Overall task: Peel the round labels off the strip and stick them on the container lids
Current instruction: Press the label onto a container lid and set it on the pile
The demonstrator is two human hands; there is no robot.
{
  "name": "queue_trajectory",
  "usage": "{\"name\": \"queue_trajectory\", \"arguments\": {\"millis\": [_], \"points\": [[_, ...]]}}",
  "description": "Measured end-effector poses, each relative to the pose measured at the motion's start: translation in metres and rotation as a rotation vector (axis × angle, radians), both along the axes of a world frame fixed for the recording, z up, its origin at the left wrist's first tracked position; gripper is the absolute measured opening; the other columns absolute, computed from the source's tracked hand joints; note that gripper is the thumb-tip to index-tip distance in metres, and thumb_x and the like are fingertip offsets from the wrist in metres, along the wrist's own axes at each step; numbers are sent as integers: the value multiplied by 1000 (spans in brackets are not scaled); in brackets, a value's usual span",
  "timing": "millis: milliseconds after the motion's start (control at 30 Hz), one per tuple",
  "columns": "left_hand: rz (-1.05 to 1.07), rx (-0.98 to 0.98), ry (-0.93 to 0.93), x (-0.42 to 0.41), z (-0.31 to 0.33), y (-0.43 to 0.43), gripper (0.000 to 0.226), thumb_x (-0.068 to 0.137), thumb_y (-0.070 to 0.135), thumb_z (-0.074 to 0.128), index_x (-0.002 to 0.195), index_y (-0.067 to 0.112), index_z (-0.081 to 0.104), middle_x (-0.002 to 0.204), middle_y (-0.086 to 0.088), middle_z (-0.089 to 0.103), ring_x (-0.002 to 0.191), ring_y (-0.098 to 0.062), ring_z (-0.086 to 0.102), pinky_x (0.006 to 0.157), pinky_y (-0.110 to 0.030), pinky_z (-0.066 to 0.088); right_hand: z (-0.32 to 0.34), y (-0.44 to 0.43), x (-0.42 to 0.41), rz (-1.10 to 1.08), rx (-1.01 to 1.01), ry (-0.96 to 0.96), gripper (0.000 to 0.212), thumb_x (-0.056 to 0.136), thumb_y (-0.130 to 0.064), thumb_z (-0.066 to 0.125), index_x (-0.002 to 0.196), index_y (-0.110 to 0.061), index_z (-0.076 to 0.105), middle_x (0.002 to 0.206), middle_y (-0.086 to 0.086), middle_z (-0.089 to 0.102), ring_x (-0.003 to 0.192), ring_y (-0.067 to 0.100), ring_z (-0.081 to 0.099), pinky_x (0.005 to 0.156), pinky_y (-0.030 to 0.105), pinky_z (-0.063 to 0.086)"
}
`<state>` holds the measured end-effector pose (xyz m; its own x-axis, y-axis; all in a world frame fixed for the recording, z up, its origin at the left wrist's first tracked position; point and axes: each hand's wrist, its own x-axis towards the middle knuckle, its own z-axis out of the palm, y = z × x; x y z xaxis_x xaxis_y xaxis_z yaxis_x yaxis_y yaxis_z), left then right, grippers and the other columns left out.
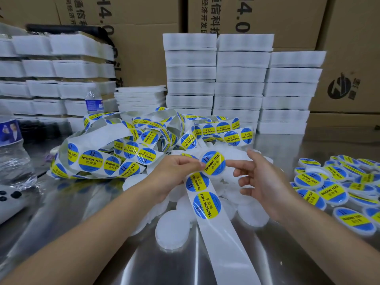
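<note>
Because our left hand (177,173) pinches the strip (223,233) bent, one label (213,163) stands proud. Our loose, empty right hand (265,182) hovers beside it.

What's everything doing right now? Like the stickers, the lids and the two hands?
label strip: two labels on it, lower part bare
left hand: grips the label strip
top label: curling off the label strip's end, left thumb on its edge
right hand: open, index fingertip by the top label
plain lids: no labels, piled under the hands
labelled lids: stickered, heaped on the right
water bottle: upright
</note>
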<state>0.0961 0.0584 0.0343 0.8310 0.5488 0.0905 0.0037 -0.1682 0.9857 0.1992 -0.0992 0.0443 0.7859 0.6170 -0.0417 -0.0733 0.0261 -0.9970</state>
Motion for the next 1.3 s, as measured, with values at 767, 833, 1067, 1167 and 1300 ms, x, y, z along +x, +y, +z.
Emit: {"name": "queue_trajectory", "arguments": {"millis": [767,833,1067,1167,1300], "points": [[-195,47,-220,-14,15,-31,8,58,28,72,61,21,75,68,6,71,66,-3,65,61,-12,49,-10,1,-21,70,117,-552,51,62,-67,52,81,-19,53,52,-18,52,47,-3,46,48,9,35],[-227,85,-206,-14,13,-31,8,57,29,73,60,22,75,66,6,71,65,-3,64,64,-12,50,-10,1,-22,84,136,-568,48,62,-65,54,80,-20,53,53,-19,54,48,-4,49,47,7,36],[-281,181,-153,-13,6,-30,11,57,40,80,59,30,75,65,8,70,67,-2,63,71,-17,51,-15,2,-19,44,125,-645,42,62,-66,59,78,-27,61,67,-12,66,58,-2,60,53,9,44],[-266,191,-122,-11,5,-29,9,61,34,83,60,30,75,71,4,72,76,-9,64,81,-27,53,-16,2,-17,14,132,-655,42,60,-68,60,79,-31,61,67,-9,67,58,1,61,53,12,46],[-281,196,-136,-13,7,-31,12,57,42,75,59,31,75,67,10,71,69,0,63,70,-14,51,-19,3,-16,-61,99,-675,56,55,-75,57,77,-24,60,67,-4,66,59,11,60,56,25,49]]}}
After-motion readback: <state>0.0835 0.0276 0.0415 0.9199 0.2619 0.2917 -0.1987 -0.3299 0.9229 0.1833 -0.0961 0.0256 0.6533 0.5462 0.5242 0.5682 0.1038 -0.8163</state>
